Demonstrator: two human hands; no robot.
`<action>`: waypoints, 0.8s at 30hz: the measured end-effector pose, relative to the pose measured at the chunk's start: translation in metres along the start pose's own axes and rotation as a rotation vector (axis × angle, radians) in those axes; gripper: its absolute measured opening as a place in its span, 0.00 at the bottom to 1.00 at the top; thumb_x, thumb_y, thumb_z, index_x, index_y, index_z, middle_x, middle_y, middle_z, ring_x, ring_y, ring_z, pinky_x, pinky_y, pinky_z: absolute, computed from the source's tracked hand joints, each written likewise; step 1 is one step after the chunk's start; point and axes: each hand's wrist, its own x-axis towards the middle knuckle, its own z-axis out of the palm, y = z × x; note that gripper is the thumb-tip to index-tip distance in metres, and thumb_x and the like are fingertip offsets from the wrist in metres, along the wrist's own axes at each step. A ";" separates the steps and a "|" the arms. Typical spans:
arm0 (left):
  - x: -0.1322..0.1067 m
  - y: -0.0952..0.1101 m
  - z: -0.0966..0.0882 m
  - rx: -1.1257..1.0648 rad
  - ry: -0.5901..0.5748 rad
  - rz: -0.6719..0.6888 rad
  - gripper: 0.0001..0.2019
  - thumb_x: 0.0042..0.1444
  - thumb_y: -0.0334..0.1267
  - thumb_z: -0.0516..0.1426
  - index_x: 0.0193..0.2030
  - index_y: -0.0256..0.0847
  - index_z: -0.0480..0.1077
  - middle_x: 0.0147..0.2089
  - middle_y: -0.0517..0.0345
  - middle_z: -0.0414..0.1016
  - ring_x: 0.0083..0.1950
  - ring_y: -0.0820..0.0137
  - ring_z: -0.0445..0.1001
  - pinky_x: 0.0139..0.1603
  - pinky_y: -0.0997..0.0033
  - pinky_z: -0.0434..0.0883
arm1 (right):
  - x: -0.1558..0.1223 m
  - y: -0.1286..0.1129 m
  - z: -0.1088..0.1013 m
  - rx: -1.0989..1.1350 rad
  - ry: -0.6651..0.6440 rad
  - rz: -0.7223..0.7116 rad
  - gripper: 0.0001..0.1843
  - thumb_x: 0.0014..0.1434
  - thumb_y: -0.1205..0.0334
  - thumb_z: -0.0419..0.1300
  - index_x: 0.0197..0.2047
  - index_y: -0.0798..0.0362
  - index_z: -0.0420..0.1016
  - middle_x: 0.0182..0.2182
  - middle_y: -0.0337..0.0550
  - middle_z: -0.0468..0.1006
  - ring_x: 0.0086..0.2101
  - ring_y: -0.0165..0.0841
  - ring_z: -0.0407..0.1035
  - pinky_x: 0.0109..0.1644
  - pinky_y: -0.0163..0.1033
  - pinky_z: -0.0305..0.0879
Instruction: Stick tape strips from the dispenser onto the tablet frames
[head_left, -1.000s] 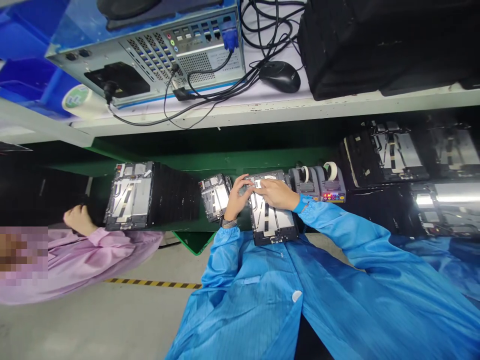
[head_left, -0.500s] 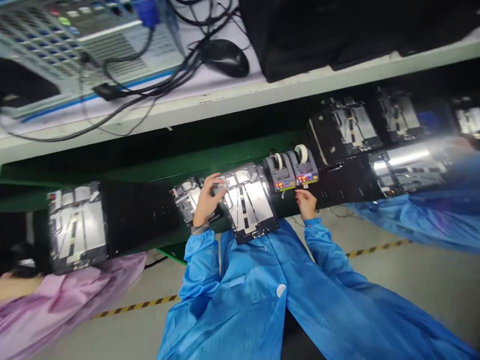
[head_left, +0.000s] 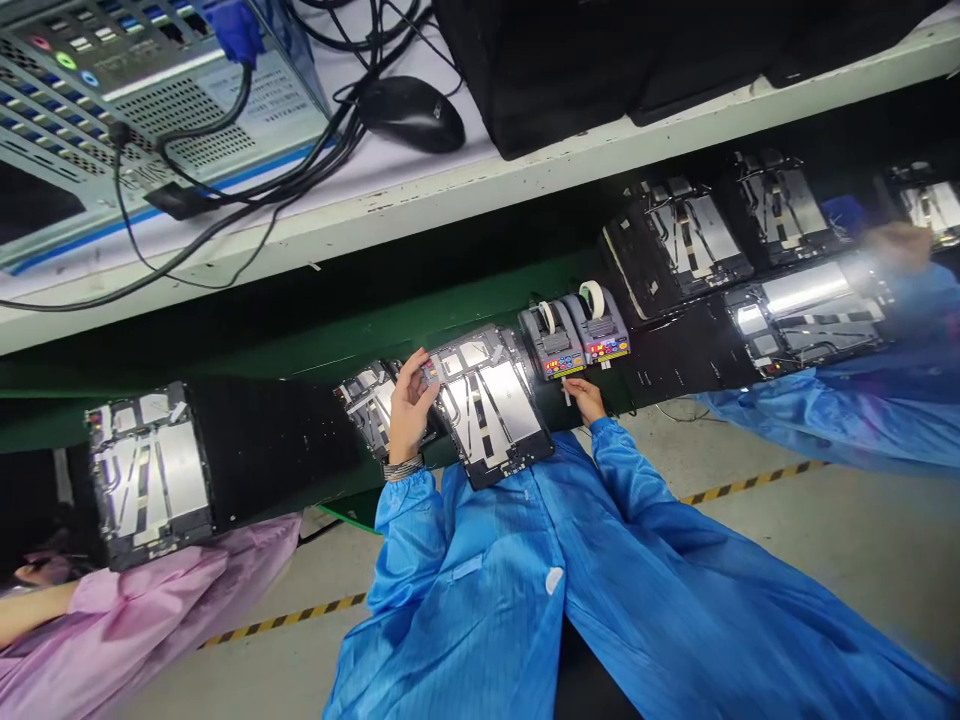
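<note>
An opened tablet [head_left: 504, 405] lies tilted before me at the bench's front edge, with silver plates, dark strips and small connectors showing. My left hand [head_left: 409, 405] grips its upper left edge, fingers and thumb curled at the corner. Just right of the tablet stand two grey tape dispensers; the left dispenser [head_left: 553, 345] and the right dispenser [head_left: 602, 325] each hold a white roll and have lit red digits. My right hand [head_left: 586, 400] is under the left dispenser, finger and thumb closed on a short strip of tape [head_left: 566, 393].
Behind my left hand lies another opened tablet [head_left: 367, 400]; one more tablet [head_left: 154, 480] is farther left, near a co-worker's pink sleeve [head_left: 180, 600]. Several tablets lie right, by a co-worker's blue sleeve [head_left: 795, 410]. A shelf [head_left: 420, 205] above bears a computer and mouse [head_left: 412, 113].
My right hand has moved left, from below the right dispenser to the strip at the left dispenser. My left hand stays at the tablet's edge. The view has shifted slightly.
</note>
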 end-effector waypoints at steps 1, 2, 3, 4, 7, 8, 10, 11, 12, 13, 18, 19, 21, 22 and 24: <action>-0.001 -0.002 0.001 -0.018 0.019 -0.006 0.30 0.61 0.50 0.65 0.68 0.51 0.67 0.75 0.49 0.62 0.71 0.56 0.68 0.72 0.53 0.65 | -0.002 0.000 -0.002 -0.003 0.002 0.006 0.26 0.34 0.42 0.75 0.30 0.52 0.76 0.27 0.40 0.78 0.34 0.35 0.72 0.45 0.41 0.67; -0.003 -0.005 0.001 -0.033 0.043 -0.008 0.31 0.61 0.50 0.65 0.70 0.52 0.65 0.75 0.49 0.62 0.70 0.57 0.69 0.72 0.53 0.66 | -0.005 -0.002 -0.004 -0.015 0.007 0.008 0.26 0.34 0.42 0.75 0.30 0.52 0.76 0.26 0.40 0.78 0.33 0.35 0.71 0.43 0.40 0.67; -0.005 -0.008 0.002 -0.045 0.068 -0.008 0.32 0.61 0.50 0.65 0.71 0.53 0.64 0.75 0.50 0.62 0.70 0.57 0.70 0.72 0.53 0.66 | -0.008 -0.004 -0.008 -0.035 0.008 0.007 0.25 0.35 0.42 0.75 0.29 0.52 0.76 0.26 0.39 0.77 0.32 0.34 0.71 0.42 0.40 0.66; -0.007 -0.011 0.002 -0.057 0.091 -0.006 0.32 0.61 0.50 0.65 0.71 0.54 0.64 0.75 0.50 0.62 0.69 0.58 0.70 0.72 0.54 0.66 | -0.012 -0.008 -0.012 -0.063 0.001 0.005 0.25 0.36 0.42 0.75 0.30 0.52 0.76 0.25 0.39 0.77 0.32 0.33 0.70 0.41 0.40 0.66; -0.016 -0.016 0.000 -0.085 0.125 -0.021 0.31 0.62 0.49 0.65 0.71 0.55 0.64 0.75 0.50 0.62 0.69 0.58 0.71 0.72 0.53 0.66 | -0.028 -0.040 -0.029 -0.184 -0.138 -0.019 0.25 0.39 0.41 0.74 0.32 0.52 0.79 0.26 0.39 0.76 0.31 0.33 0.69 0.40 0.39 0.65; -0.019 -0.017 -0.001 -0.092 0.129 -0.034 0.31 0.62 0.49 0.64 0.71 0.54 0.65 0.75 0.50 0.63 0.68 0.58 0.71 0.72 0.53 0.66 | -0.035 -0.059 -0.033 -0.239 -0.231 -0.042 0.25 0.42 0.40 0.74 0.33 0.53 0.79 0.27 0.40 0.77 0.31 0.32 0.68 0.40 0.39 0.64; -0.025 -0.018 -0.003 -0.103 0.133 -0.060 0.30 0.62 0.49 0.64 0.70 0.53 0.66 0.74 0.49 0.64 0.67 0.58 0.71 0.71 0.52 0.66 | -0.052 -0.105 -0.030 -0.369 -0.469 -0.134 0.24 0.50 0.40 0.71 0.35 0.53 0.80 0.28 0.40 0.77 0.31 0.32 0.68 0.40 0.38 0.64; -0.027 -0.018 -0.003 -0.106 0.132 -0.074 0.29 0.62 0.49 0.64 0.69 0.52 0.66 0.73 0.48 0.65 0.67 0.58 0.72 0.71 0.52 0.66 | -0.062 -0.131 -0.021 -0.437 -0.580 -0.202 0.23 0.54 0.40 0.69 0.36 0.53 0.80 0.29 0.40 0.77 0.32 0.32 0.68 0.41 0.38 0.63; -0.029 -0.018 -0.002 -0.109 0.131 -0.086 0.29 0.62 0.49 0.64 0.69 0.52 0.66 0.73 0.48 0.66 0.66 0.58 0.72 0.71 0.52 0.66 | -0.073 -0.157 -0.008 -0.500 -0.683 -0.280 0.22 0.57 0.41 0.67 0.36 0.53 0.80 0.31 0.41 0.78 0.33 0.33 0.68 0.42 0.39 0.64; -0.030 -0.018 -0.001 -0.114 0.131 -0.096 0.29 0.62 0.49 0.64 0.69 0.51 0.67 0.72 0.48 0.67 0.66 0.58 0.73 0.71 0.52 0.66 | -0.083 -0.181 0.011 -0.560 -0.765 -0.363 0.21 0.59 0.42 0.66 0.36 0.53 0.80 0.32 0.42 0.78 0.34 0.33 0.69 0.43 0.39 0.64; -0.033 -0.019 0.007 -0.168 0.196 -0.118 0.32 0.62 0.49 0.64 0.71 0.51 0.63 0.67 0.47 0.72 0.61 0.61 0.75 0.67 0.55 0.69 | -0.125 -0.248 0.137 -1.030 -1.044 -0.617 0.09 0.60 0.58 0.63 0.32 0.54 0.79 0.27 0.38 0.77 0.31 0.31 0.67 0.45 0.37 0.61; -0.033 -0.019 0.009 -0.171 0.208 -0.122 0.32 0.62 0.49 0.64 0.71 0.51 0.63 0.66 0.47 0.72 0.62 0.61 0.75 0.67 0.56 0.70 | -0.129 -0.249 0.158 -1.131 -1.044 -0.629 0.08 0.60 0.61 0.63 0.31 0.54 0.79 0.27 0.39 0.78 0.31 0.31 0.68 0.47 0.38 0.60; -0.035 -0.017 0.012 -0.168 0.221 -0.127 0.30 0.63 0.49 0.63 0.70 0.50 0.64 0.66 0.47 0.72 0.63 0.62 0.74 0.67 0.57 0.69 | -0.133 -0.245 0.188 -1.298 -1.017 -0.628 0.07 0.59 0.65 0.63 0.30 0.54 0.79 0.29 0.41 0.81 0.35 0.33 0.72 0.53 0.39 0.59; -0.037 -0.016 0.013 -0.167 0.223 -0.129 0.28 0.63 0.48 0.63 0.69 0.49 0.65 0.66 0.47 0.72 0.63 0.62 0.74 0.68 0.57 0.68 | -0.132 -0.241 0.196 -1.360 -1.005 -0.621 0.07 0.59 0.66 0.63 0.30 0.54 0.80 0.30 0.42 0.82 0.37 0.34 0.73 0.56 0.39 0.58; -0.040 -0.014 0.015 -0.164 0.226 -0.135 0.27 0.64 0.48 0.63 0.68 0.48 0.66 0.66 0.47 0.72 0.64 0.62 0.73 0.68 0.57 0.68 | -0.129 -0.234 0.202 -1.427 -0.999 -0.608 0.07 0.60 0.65 0.62 0.31 0.54 0.81 0.32 0.44 0.84 0.39 0.36 0.75 0.58 0.39 0.57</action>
